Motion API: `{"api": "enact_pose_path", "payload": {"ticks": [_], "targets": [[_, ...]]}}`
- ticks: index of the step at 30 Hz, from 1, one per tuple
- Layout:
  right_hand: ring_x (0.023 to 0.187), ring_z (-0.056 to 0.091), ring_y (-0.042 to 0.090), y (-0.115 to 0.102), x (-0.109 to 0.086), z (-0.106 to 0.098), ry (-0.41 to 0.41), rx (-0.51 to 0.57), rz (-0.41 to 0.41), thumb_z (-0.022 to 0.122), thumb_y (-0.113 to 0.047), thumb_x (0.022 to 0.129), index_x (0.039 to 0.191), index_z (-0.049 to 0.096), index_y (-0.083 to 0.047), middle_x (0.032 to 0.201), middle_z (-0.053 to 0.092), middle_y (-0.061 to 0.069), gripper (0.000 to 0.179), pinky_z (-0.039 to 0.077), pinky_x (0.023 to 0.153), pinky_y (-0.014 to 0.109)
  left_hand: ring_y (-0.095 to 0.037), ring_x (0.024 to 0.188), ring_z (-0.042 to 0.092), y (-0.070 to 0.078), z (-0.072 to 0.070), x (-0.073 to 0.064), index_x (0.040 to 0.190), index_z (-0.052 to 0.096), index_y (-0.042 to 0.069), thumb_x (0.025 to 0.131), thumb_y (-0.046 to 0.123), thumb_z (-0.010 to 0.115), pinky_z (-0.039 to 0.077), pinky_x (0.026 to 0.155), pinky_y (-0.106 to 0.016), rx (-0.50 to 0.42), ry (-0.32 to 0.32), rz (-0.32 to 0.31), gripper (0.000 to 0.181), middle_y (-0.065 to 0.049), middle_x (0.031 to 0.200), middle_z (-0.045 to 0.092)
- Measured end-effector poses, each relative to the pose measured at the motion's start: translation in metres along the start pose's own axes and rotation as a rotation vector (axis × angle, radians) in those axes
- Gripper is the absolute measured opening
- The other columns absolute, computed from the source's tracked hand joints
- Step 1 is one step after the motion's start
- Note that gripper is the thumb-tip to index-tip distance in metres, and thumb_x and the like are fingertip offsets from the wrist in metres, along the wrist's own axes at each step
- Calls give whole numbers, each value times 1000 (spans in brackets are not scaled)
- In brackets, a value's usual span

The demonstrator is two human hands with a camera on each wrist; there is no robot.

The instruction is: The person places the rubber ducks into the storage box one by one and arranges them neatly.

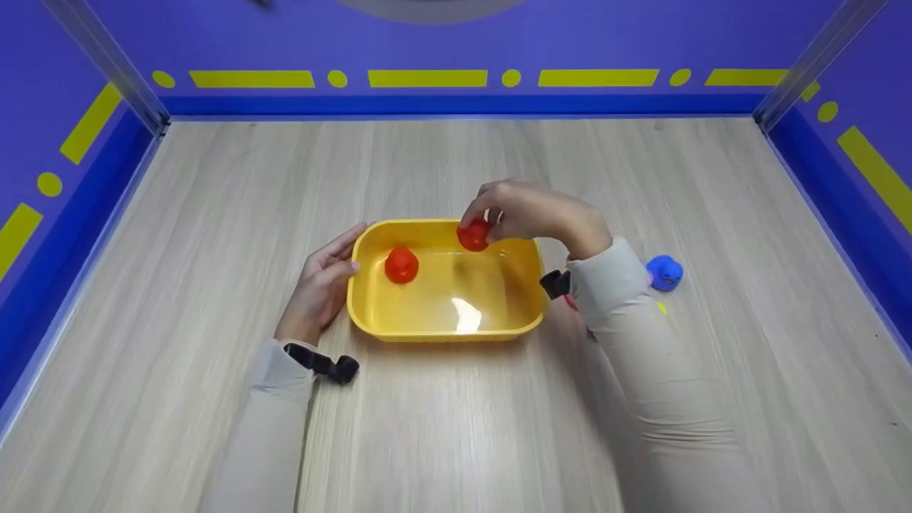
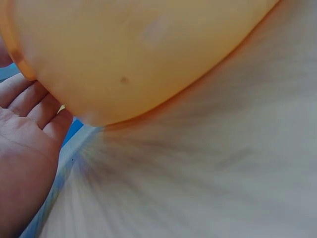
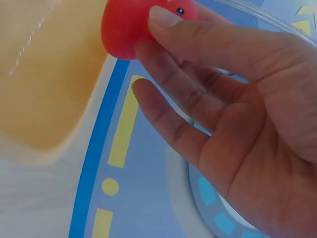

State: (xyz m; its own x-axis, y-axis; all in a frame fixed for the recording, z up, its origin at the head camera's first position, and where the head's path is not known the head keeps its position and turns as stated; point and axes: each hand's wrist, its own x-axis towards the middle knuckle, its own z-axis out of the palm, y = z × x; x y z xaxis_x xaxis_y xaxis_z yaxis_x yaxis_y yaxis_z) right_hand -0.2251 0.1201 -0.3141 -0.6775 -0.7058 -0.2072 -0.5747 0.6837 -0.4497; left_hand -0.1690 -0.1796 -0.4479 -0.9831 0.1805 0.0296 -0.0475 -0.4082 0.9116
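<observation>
A yellow plastic tub (image 1: 427, 324) stands on the table in the middle of the head view. My left hand (image 1: 322, 281) holds its left end, thumb at the rim and fingers along the outer wall; the left wrist view shows these fingers (image 2: 37, 101) against the wall. Inside the tub, toward the left, sits a red toy duck (image 1: 402, 266). Over the back right part of the tub, my right hand (image 1: 531, 214) pinches a second red toy duck (image 1: 472, 235). A black eye on this duck (image 3: 124, 29) shows beside the thumb in the right wrist view.
A blue toy duck (image 1: 665, 273) lies on the table right of my right forearm. Small pink, purple and yellow bits of other things peek out around the sleeve (image 1: 627, 285), mostly hidden. Purple-blue panels (image 1: 456, 50) wall the table at the back and both sides.
</observation>
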Motion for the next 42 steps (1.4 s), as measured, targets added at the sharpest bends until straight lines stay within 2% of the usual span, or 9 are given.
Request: {"api": "enact_pose_path", "payload": {"ticks": [8, 15, 23, 32, 42], "targets": [[99, 61, 26, -4, 13, 10, -23, 28, -32, 66, 6, 83, 115, 71, -11, 111, 66, 10, 36, 54, 91, 35, -17, 130, 48, -1, 1, 1, 143, 35, -8, 84, -11, 43, 39, 110, -27, -17, -10, 2, 60, -16, 146, 46], [98, 60, 22, -9, 27, 23, -51, 60, -26, 68, 4, 83, 116, 71, -15, 112, 66, 5, 37, 55, 89, 30, -17, 129, 49, 0, -1, -1, 144, 35, -8, 83, -11, 43, 40, 108, -27, -32, -15, -6, 61, -15, 145, 47], [93, 61, 23, -11, 40, 33, -72, 46, -62, 67, 5, 83, 114, 72, -11, 110, 68, 7, 35, 55, 88, 29, -15, 128, 49, 1, -1, 0, 144, 32, -9, 84, -11, 44, 40, 108, -27, -37, -25, -4, 62, -11, 143, 50], [92, 58, 23, -15, 50, 40, -119, 40, -27, 66, 6, 83, 117, 70, -11, 110, 67, 6, 38, 55, 88, 28, -16, 130, 48, 0, -1, 0, 145, 33, -8, 83, -10, 44, 39, 109, -27, -24, -18, -4, 62, -14, 146, 46], [88, 58, 22, -18, 57, 48, -132, 34, -37, 64, 9, 82, 117, 71, -10, 106, 69, 5, 40, 55, 84, 27, -17, 131, 47, 1, -1, 0, 145, 34, -7, 84, -10, 44, 39, 110, -27, -25, -14, -15, 61, -15, 147, 45]]}}
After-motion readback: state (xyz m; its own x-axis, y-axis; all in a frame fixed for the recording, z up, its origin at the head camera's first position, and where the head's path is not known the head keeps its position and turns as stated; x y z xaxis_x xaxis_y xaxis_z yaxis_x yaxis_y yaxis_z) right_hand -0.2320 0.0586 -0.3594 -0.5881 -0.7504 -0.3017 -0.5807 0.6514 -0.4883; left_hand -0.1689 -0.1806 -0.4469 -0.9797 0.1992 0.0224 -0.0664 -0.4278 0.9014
